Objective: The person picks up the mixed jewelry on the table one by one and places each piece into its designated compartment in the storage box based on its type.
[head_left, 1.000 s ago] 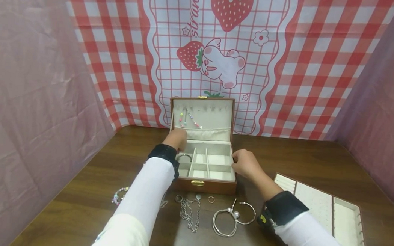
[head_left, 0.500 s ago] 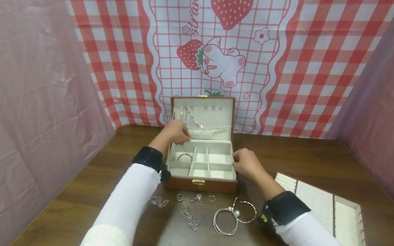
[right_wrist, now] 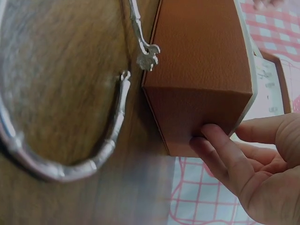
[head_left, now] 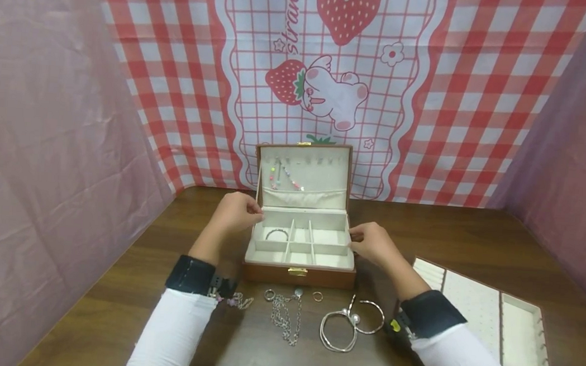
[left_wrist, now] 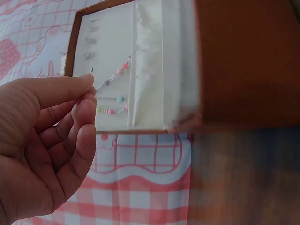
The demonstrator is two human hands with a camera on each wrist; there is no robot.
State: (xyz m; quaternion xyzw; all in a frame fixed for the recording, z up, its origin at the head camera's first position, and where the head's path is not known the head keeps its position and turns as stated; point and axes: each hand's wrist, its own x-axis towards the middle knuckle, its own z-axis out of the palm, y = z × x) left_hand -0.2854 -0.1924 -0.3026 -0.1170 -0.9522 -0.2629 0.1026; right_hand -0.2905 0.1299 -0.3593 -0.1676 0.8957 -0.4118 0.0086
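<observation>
A brown jewelry box (head_left: 299, 275) stands with its lid up, its cream inside split into several compartments. My right hand (head_left: 371, 241) holds its right side wall. In the right wrist view the fingers (right_wrist: 225, 152) press the outer side, with the thumb at the top rim. My left hand (head_left: 236, 210) is just off the box's left rim, fingers loosely curled, nothing visible in them. A bracelet (head_left: 277, 232) lies in the back left compartment. From the lid's hooks hangs a colorful beaded necklace (left_wrist: 123, 66).
In front of the box lie a silver chain necklace (head_left: 284, 319), a silver ring (head_left: 269, 294), a gold-toned ring (head_left: 318, 296) and bangles (head_left: 337, 348). A small chain (head_left: 242, 301) is near my left wrist. A removable tray (head_left: 472, 300) lies at the right.
My left hand has come up out of the left compartment and moved left, past the rim. The bracelet in there is now uncovered. My right hand has stayed on the box's side.
</observation>
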